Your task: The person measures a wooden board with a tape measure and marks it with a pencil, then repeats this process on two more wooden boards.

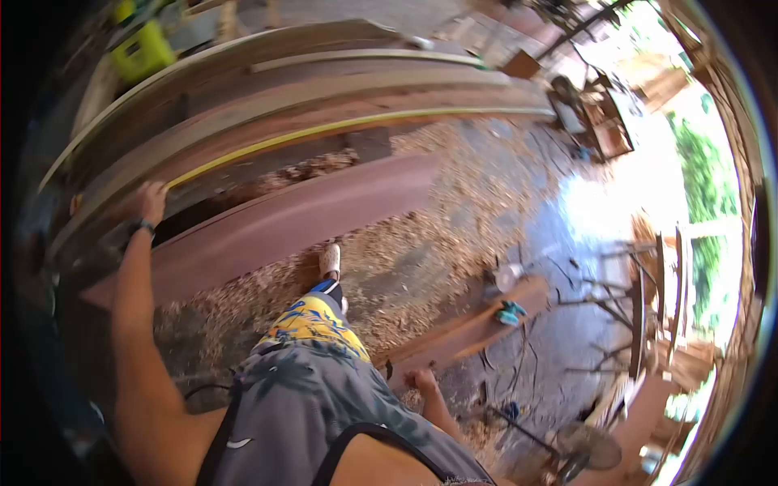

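Note:
At the left, my left hand (151, 201) is closed on the near end of a yellow tape measure (308, 130). The tape runs out along the edge of a long wooden plank (365, 95) towards the far right. A dark band is on my left wrist. Lower down, my right hand (420, 378) hangs beside my body with its fingers curled, close to a brown board (446, 332). Whether anything is inside that fist is hidden. A wide reddish board (292, 212) lies between me and the plank.
Wood shavings (470, 194) cover much of the floor. A teal power tool (510, 313) sits on the brown board, with cords beside it. Further off are a wooden box (609, 138), a fan (587, 447) at lower right, and a bright green-yellow object (142, 50) at upper left.

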Demonstrator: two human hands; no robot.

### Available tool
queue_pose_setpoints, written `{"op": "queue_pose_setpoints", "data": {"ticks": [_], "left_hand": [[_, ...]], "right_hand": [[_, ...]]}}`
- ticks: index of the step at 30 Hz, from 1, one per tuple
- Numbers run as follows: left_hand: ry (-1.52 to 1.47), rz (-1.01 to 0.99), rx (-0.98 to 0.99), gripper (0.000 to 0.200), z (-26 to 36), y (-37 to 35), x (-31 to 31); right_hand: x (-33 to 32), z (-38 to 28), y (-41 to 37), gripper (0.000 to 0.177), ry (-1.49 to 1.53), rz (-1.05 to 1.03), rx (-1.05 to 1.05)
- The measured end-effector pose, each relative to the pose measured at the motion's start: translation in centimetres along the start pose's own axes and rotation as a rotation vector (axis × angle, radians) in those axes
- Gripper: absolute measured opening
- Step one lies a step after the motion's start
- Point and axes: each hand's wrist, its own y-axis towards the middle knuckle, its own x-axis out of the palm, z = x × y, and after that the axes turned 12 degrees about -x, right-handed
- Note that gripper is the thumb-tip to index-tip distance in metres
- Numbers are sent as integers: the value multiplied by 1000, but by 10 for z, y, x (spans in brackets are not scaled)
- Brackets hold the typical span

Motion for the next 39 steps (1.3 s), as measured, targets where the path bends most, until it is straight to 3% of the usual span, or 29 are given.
{"op": "queue_pose_setpoints", "data": {"ticks": [1, 3, 4, 5, 6, 7, 10, 16, 18, 20, 24, 25, 27, 31, 33, 36, 39], "left_hand": [[54, 11, -5, 19, -16, 0, -12], [250, 104, 69, 17, -12, -13, -58], [453, 236, 397, 18, -48, -9, -60], [378, 118, 130, 18, -25, -19, -91], [403, -57, 8, 17, -30, -17, -115], [344, -58, -174, 18, -51, -13, -121], [288, -11, -181, 19, -123, -10, -144], [296, -155, -247, 22, -272, -5, -170], [319, -142, -222, 22, -331, 5, -168], [344, -160, -217, 21, -386, 4, -166], [263, -184, -252, 18, -461, 16, -185], [251, -189, -250, 18, -477, 23, -184], [247, -132, -208, 18, -501, 33, -184], [257, -137, -256, 17, -519, 56, -189], [195, -130, -276, 18, -529, 64, -186], [184, -74, -264, 17, -541, 73, -175], [198, -91, -221, 17, -560, 82, -166]], "right_hand": [[10, 24, -9, 19, 11, -27, -2], [-6, 134, 30, 16, -56, -262, -85], [10, 138, 19, 16, -122, -300, -82], [22, 126, 6, 16, -163, -295, -63], [32, 115, -1, 16, -185, -293, -50], [41, 103, -5, 15, -195, -274, -44], [69, 65, -7, 15, -166, -162, -55], [149, 35, -20, 14, -96, -47, -213], [193, 34, -36, 14, -96, -48, -221], [261, 6, -76, 14, -299, -108, -374], [328, -1, -113, 14, -276, -186, -234], [333, 2, -119, 14, -279, -174, -236], [341, 4, -137, 14, -476, -184, -539], [359, -7, -167, 16, -564, -165, -556], [376, -10, -185, 17, -197, -8, -240], [395, -5, -207, 16, -219, 40, -246], [403, 40, -212, 17, -127, 90, -281]]}}
